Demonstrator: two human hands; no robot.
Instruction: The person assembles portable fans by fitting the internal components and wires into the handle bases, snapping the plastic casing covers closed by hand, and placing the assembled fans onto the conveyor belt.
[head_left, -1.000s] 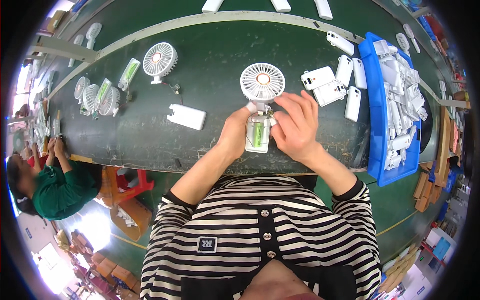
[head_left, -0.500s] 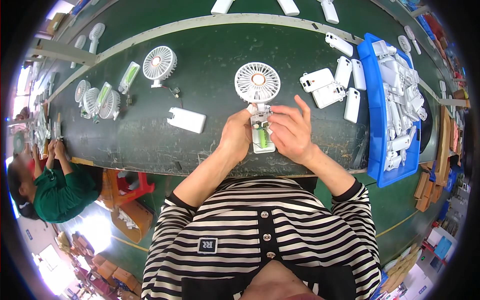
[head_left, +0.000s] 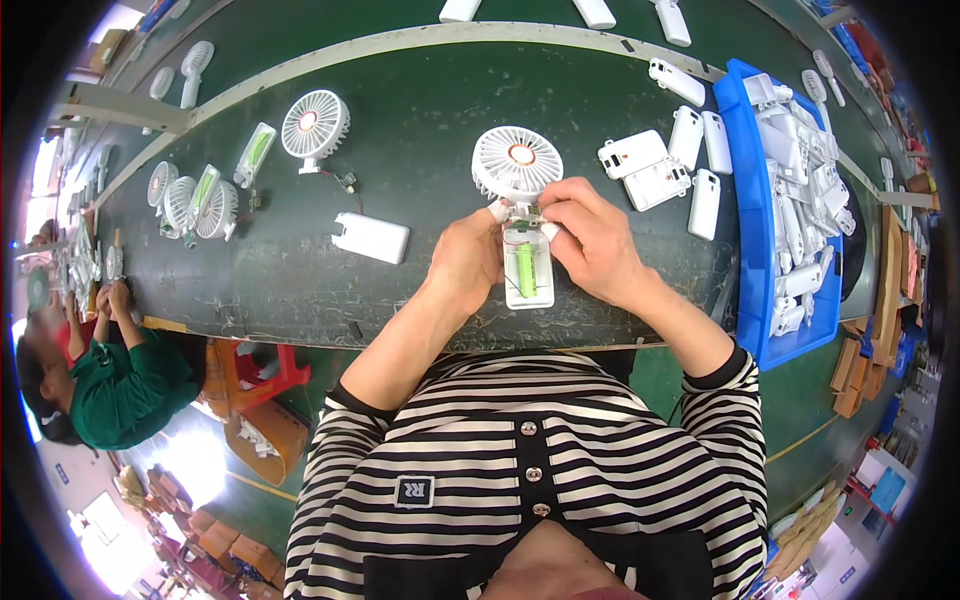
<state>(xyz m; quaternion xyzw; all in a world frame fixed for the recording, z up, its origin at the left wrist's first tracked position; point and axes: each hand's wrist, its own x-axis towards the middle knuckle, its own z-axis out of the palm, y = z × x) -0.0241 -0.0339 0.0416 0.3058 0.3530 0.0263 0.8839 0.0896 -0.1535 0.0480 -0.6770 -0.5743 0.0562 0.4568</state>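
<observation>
A small white handheld fan (head_left: 517,162) lies on the dark green bench, its open handle shell (head_left: 528,272) showing a green battery. My left hand (head_left: 466,260) grips the left side of the handle, thumb up at the neck under the fan head. On the right, my right hand (head_left: 593,236) pinches the small circuit part at that same neck. Both hands touch the fan.
A white cover (head_left: 371,238) lies left of my hands. More white covers (head_left: 653,170) sit to the right, beside a blue tray (head_left: 758,260) full of white parts. Other fans (head_left: 314,124) lie at the left. A person in green (head_left: 120,385) works at the far left.
The fan and both hands have shifted slightly toward me on the bench. My right hand's fingers have closed in from spread over the handle to pinching at the fan's neck.
</observation>
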